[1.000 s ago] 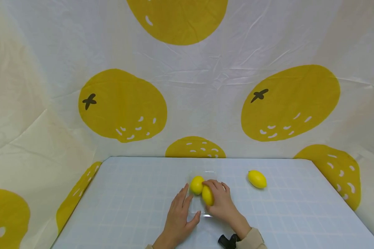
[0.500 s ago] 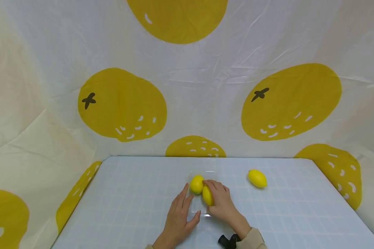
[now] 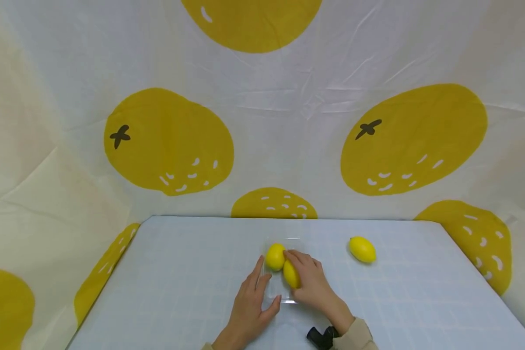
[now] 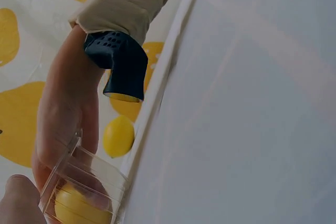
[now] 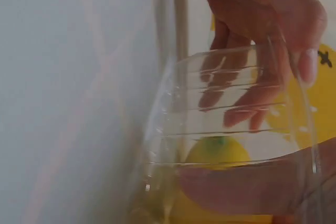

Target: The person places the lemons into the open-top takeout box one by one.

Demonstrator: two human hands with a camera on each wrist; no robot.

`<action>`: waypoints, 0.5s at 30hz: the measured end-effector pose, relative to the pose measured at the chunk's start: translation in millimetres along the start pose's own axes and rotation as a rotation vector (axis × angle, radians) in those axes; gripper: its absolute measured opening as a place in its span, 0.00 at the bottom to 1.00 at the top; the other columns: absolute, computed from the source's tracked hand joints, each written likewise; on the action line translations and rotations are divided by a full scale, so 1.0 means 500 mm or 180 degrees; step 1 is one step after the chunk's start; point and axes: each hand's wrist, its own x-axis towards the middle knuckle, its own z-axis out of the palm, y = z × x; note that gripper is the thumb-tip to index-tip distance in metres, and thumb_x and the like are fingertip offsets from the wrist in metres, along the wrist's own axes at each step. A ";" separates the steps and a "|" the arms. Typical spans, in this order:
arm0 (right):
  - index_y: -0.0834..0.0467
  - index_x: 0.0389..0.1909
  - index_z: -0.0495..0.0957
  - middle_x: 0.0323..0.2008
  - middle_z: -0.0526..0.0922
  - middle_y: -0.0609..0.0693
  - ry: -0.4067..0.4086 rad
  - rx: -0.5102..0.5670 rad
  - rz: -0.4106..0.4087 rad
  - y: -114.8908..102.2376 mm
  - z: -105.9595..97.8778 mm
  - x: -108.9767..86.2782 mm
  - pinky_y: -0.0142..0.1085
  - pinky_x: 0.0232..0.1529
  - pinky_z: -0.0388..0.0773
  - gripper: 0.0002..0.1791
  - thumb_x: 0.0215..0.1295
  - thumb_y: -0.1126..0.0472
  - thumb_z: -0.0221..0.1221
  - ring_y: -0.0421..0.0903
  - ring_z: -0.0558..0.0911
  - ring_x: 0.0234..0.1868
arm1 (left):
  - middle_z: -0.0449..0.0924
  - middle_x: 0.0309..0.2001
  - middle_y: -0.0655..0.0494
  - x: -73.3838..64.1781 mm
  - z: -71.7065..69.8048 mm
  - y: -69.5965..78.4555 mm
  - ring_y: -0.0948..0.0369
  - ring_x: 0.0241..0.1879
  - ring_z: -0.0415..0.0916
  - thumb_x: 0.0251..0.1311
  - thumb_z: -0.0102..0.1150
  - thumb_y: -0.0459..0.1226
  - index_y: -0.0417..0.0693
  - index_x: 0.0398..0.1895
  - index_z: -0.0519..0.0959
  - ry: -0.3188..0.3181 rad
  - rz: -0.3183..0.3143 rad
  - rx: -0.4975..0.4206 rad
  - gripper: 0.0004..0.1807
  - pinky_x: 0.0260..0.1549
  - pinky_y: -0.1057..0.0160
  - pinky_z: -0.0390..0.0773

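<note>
A clear plastic container (image 3: 288,302) with ribbed walls stands on the table between both hands. Inside it, my right hand (image 3: 313,284) grips a yellow lemon (image 3: 291,275) from its right side. Touching that fruit on the left is a second lemon (image 3: 275,257), also in the container. My left hand (image 3: 248,306) lies along the container's left side, fingers nearly straight and thumb spread toward the near edge. Through the transparent wall (image 5: 231,98) in the right wrist view, the left fingers (image 5: 247,111) and a lemon (image 5: 218,150) show.
A third lemon (image 3: 362,250) lies on the tabletop to the right of the container. A dark wrist-camera mount (image 3: 320,337) sits under the right wrist. The pale checked tablecloth (image 3: 192,272) ends at a fruit-patterned curtain (image 3: 284,146) behind.
The head view has tilted slightly downward. Both hands, the container and the lemons keep nearly the same places, with the right hand still holding its lemon.
</note>
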 end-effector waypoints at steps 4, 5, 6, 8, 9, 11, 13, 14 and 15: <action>0.63 0.70 0.66 0.69 0.67 0.60 -0.0294 0.0197 -0.0062 -0.005 -0.020 -0.002 0.68 0.63 0.55 0.46 0.42 0.66 0.66 0.62 0.65 0.67 | 0.55 0.76 0.45 -0.001 -0.003 0.003 0.52 0.59 0.72 0.60 0.62 0.52 0.47 0.53 0.76 -0.0031 -0.0022 0.0016 0.25 0.52 0.50 0.79; 0.63 0.70 0.65 0.69 0.66 0.61 -0.0350 0.0265 -0.0074 -0.005 -0.024 -0.002 0.69 0.63 0.53 0.46 0.43 0.66 0.67 0.63 0.64 0.67 | 0.55 0.76 0.45 -0.001 -0.004 0.004 0.52 0.59 0.72 0.59 0.62 0.52 0.46 0.53 0.76 -0.0024 -0.0016 0.0014 0.25 0.52 0.49 0.78; 0.63 0.70 0.65 0.70 0.66 0.61 -0.0399 0.0322 -0.0091 -0.005 -0.027 -0.003 0.70 0.63 0.53 0.46 0.44 0.66 0.67 0.63 0.64 0.68 | 0.56 0.76 0.45 -0.001 -0.005 0.004 0.52 0.60 0.71 0.59 0.63 0.51 0.46 0.53 0.76 -0.0019 -0.0014 0.0009 0.25 0.53 0.49 0.78; 0.63 0.71 0.64 0.71 0.64 0.62 -0.0488 0.0423 -0.0120 -0.004 -0.032 -0.004 0.70 0.64 0.51 0.46 0.47 0.65 0.68 0.64 0.63 0.69 | 0.56 0.75 0.44 -0.001 -0.005 0.004 0.51 0.60 0.71 0.58 0.63 0.51 0.46 0.53 0.76 0.0008 0.0000 0.0007 0.25 0.53 0.49 0.78; 0.63 0.71 0.64 0.71 0.64 0.63 -0.0515 0.0464 -0.0136 -0.003 -0.034 -0.004 0.71 0.64 0.50 0.45 0.48 0.65 0.69 0.64 0.62 0.69 | 0.57 0.75 0.44 -0.001 -0.005 0.003 0.51 0.60 0.71 0.57 0.64 0.51 0.45 0.53 0.77 0.0022 0.0008 0.0011 0.25 0.53 0.49 0.78; 0.62 0.71 0.64 0.71 0.64 0.64 -0.0523 0.0532 -0.0153 -0.001 -0.039 -0.005 0.71 0.64 0.50 0.44 0.51 0.63 0.69 0.65 0.62 0.69 | 0.57 0.75 0.44 -0.001 -0.004 0.002 0.51 0.60 0.71 0.57 0.64 0.50 0.45 0.53 0.77 0.0037 0.0026 0.0034 0.25 0.52 0.48 0.78; 0.62 0.70 0.65 0.70 0.64 0.63 -0.0451 0.0638 -0.0164 0.002 -0.048 -0.006 0.71 0.64 0.49 0.40 0.55 0.62 0.68 0.66 0.62 0.69 | 0.57 0.75 0.44 -0.001 -0.002 0.001 0.51 0.61 0.71 0.57 0.64 0.50 0.45 0.52 0.76 0.0042 0.0035 0.0063 0.25 0.52 0.48 0.78; 0.62 0.70 0.66 0.70 0.65 0.63 -0.0368 0.0688 -0.0182 0.004 -0.054 -0.006 0.71 0.65 0.49 0.38 0.57 0.62 0.68 0.67 0.62 0.69 | 0.57 0.75 0.44 -0.002 -0.001 0.001 0.51 0.61 0.71 0.57 0.64 0.50 0.45 0.52 0.76 0.0039 0.0041 0.0075 0.25 0.53 0.48 0.78; 0.62 0.69 0.67 0.70 0.66 0.63 -0.0256 0.0742 -0.0213 0.009 -0.060 -0.006 0.71 0.65 0.49 0.36 0.59 0.62 0.67 0.67 0.63 0.69 | 0.57 0.75 0.44 -0.002 -0.001 0.001 0.51 0.61 0.71 0.57 0.63 0.50 0.45 0.53 0.76 0.0036 0.0043 0.0083 0.25 0.53 0.48 0.78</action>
